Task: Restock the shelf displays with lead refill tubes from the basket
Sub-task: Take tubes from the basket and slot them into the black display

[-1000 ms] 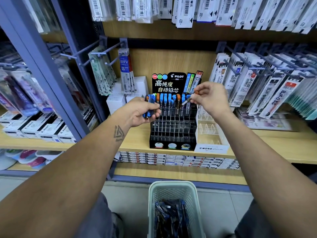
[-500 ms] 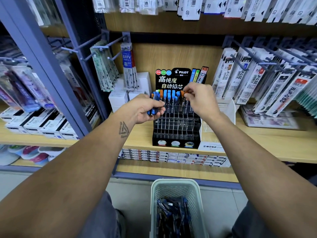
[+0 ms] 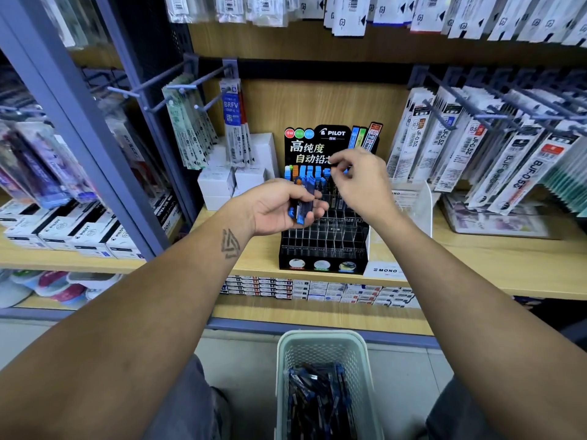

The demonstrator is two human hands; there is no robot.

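Observation:
My left hand (image 3: 279,208) grips a small bunch of blue lead refill tubes (image 3: 300,206) in front of the black Pilot display rack (image 3: 324,246) on the wooden shelf. Blue- and orange-capped tubes (image 3: 305,173) fill the rack's back row; the front cells are bare. My right hand (image 3: 359,182) hovers over the right end of that row. Its thumb and forefinger are pinched together just above the caps, and no tube shows between them. On the floor below stands a pale basket (image 3: 324,341) with several dark blue tubes (image 3: 317,404) inside.
A clear Mono display stand (image 3: 409,217) sits right of the rack. White boxes (image 3: 232,182) stand to its left. Metal pegs (image 3: 178,90) carrying hanging refill packs jut out above left and right (image 3: 495,144). Flat boxes line the lower shelf (image 3: 317,290).
My right hand carried an orange-capped tube to the rack's back row, and that tube is no longer seen in its fingers. My left hand has tilted palm-up with its bunch.

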